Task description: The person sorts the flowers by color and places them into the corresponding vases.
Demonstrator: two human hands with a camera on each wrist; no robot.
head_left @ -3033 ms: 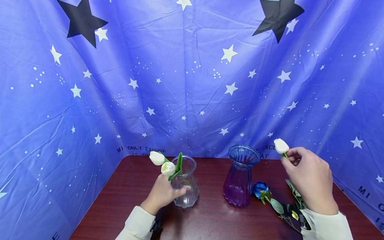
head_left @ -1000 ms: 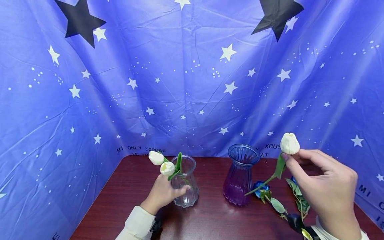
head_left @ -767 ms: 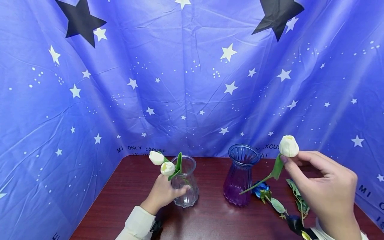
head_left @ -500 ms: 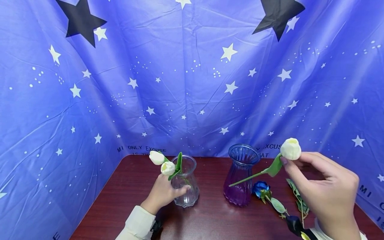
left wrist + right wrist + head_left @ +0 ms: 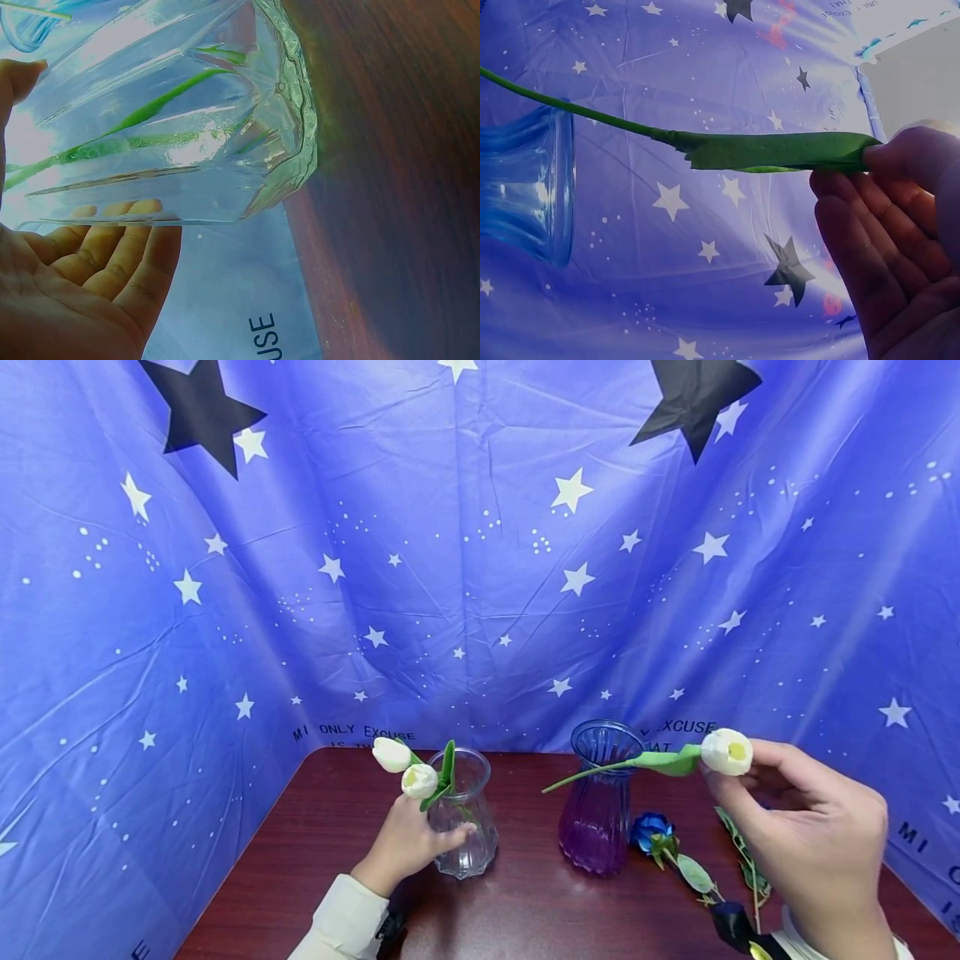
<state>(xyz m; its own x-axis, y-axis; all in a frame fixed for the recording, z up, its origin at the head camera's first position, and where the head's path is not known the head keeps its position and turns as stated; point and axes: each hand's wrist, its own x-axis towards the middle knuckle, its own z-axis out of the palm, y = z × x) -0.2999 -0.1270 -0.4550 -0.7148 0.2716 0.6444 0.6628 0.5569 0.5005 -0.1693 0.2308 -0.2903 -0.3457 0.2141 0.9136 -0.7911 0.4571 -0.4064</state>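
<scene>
My left hand (image 5: pixel 411 846) grips a clear ribbed glass vase (image 5: pixel 474 852) on the table, thumb on the near side and fingers (image 5: pixel 139 259) along the other. Two white tulips (image 5: pixel 420 782) lean left out of its mouth; their green stems (image 5: pixel 161 101) show through the glass in the left wrist view. My right hand (image 5: pixel 813 827) pinches another white tulip (image 5: pixel 727 752) just under its bloom. That tulip lies almost level, its stem (image 5: pixel 592 116) pointing left and overlapping the neck of a blue-and-purple glass vase (image 5: pixel 596 827) in the head view.
A blue rose (image 5: pixel 652 833) lies right of the purple vase, with leaves (image 5: pixel 742 852) and a black item (image 5: pixel 731 922) beside it. A yellow-tipped bud (image 5: pixel 760 951) shows by the right sleeve. Blue starry cloth (image 5: pixel 465 568) encloses the dark red table (image 5: pixel 315 810).
My right hand has lifted the tulip clear of the flowers at right and tipped it, its stem swinging up and left from slanting down to nearly level. The left hand stays on the clear vase.
</scene>
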